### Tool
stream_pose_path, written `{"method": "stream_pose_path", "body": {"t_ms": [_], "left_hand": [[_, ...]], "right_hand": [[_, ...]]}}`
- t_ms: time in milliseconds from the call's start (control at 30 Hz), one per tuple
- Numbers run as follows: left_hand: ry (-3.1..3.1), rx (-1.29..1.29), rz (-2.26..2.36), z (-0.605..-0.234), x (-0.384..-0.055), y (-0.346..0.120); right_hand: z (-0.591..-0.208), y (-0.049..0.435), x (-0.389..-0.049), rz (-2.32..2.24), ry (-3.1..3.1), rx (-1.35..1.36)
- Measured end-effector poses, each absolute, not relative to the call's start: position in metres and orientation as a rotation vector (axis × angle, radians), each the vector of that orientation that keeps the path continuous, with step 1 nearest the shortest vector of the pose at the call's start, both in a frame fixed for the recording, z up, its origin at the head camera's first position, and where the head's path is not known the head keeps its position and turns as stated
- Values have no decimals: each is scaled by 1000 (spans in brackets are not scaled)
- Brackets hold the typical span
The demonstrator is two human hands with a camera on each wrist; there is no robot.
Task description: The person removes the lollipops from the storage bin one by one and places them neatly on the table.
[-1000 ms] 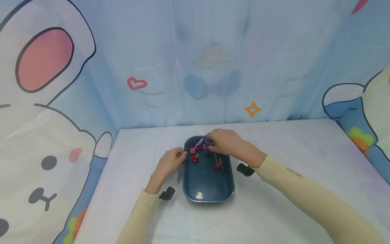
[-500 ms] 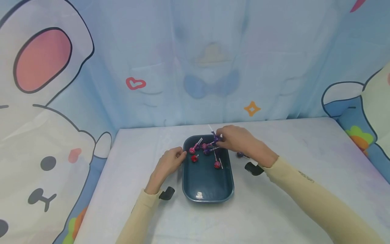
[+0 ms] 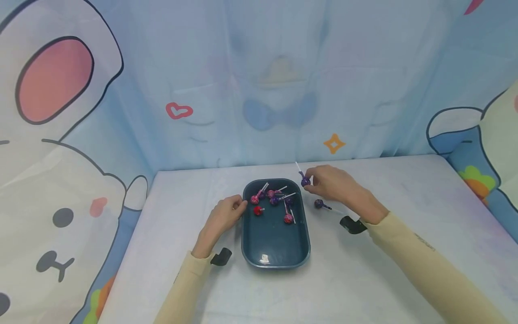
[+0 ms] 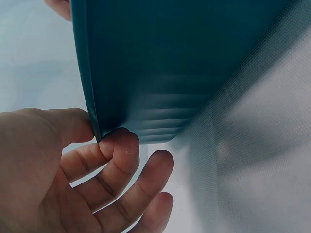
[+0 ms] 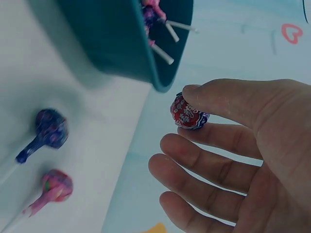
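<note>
My right hand (image 3: 329, 182) pinches a purple-wrapped lollipop (image 3: 305, 181) between thumb and index finger, just right of the tray's far right corner. Its white stick points up and back. In the right wrist view, the held lollipop (image 5: 187, 112) shows a red and dark wrapper, and the other fingers are loosely bent. My left hand (image 3: 224, 216) holds the left rim of a dark blue tray (image 3: 275, 247), thumb and index finger on its edge (image 4: 92, 114). Inside, several pink, red and purple lollipops (image 3: 274, 200) lie scattered toward the far end.
A purple lollipop (image 3: 319, 204) lies on the white-covered table (image 3: 364, 279) right of the tray. Beside it, the right wrist view shows a pink lollipop (image 5: 57, 185). A cartoon-printed blue curtain (image 3: 218, 90) hangs behind the table.
My right hand has moved right from over the tray, carrying the purple lollipop past its rim. The purple lollipop on the table has come into view. The left hand has stayed put.
</note>
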State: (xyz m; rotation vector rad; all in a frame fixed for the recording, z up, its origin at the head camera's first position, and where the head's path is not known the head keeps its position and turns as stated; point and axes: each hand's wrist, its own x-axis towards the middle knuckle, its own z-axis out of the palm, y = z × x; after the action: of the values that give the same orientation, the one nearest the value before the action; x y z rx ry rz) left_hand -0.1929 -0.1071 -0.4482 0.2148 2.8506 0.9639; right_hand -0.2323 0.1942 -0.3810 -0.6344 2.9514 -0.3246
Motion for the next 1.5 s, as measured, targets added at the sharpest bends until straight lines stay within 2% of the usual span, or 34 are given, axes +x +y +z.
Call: {"method": "stream_pose_path", "body": {"t_ms": [767,1500], "left_hand": [[2841,219,998,-449,-191,-107],[2837,226,996,-449,-192,-104]], "right_hand": [[-415,257,-237,-388,2849,-336],[-437,286,-234,-282,2810,-326]]}}
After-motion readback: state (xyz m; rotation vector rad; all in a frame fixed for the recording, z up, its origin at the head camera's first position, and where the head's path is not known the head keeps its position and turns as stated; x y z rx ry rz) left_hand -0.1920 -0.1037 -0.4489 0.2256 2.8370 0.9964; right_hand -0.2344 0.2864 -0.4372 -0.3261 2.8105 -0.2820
